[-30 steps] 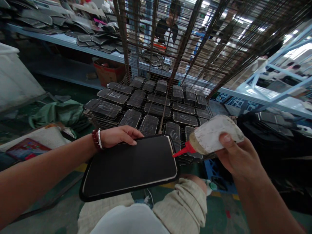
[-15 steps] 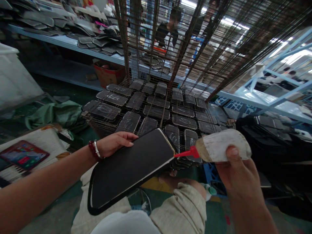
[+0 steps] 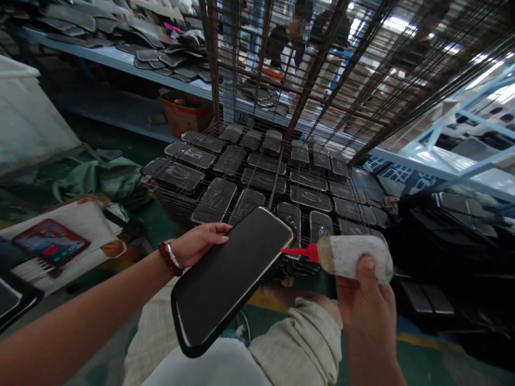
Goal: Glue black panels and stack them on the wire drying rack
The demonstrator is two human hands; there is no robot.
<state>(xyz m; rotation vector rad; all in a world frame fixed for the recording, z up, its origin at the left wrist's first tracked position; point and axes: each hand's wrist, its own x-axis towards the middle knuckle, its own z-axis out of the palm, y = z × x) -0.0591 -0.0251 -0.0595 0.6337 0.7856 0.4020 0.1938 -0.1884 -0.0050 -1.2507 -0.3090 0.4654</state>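
Observation:
My left hand (image 3: 199, 241) grips the far long edge of a black rectangular panel (image 3: 229, 279) with rounded corners and a pale rim, tilted above my lap. My right hand (image 3: 364, 305) squeezes a white glue bottle (image 3: 354, 257) held sideways. Its red nozzle (image 3: 295, 251) touches the panel's right corner. A red bead bracelet and a silver bangle sit on my left wrist.
A wire rack (image 3: 257, 177) directly ahead carries several dark panels laid flat, with rusty wire shelves above it. A blue shelf (image 3: 120, 59) at the back left holds more dark pieces. A person stands behind the rack. A tablet (image 3: 50, 241) lies at the left, and a cardboard box (image 3: 187, 112) sits under the shelf.
My left hand has turned the panel clockwise, so it now slants steeply toward my lap. The bottle has dropped lower and its nozzle has followed the rim to the corner.

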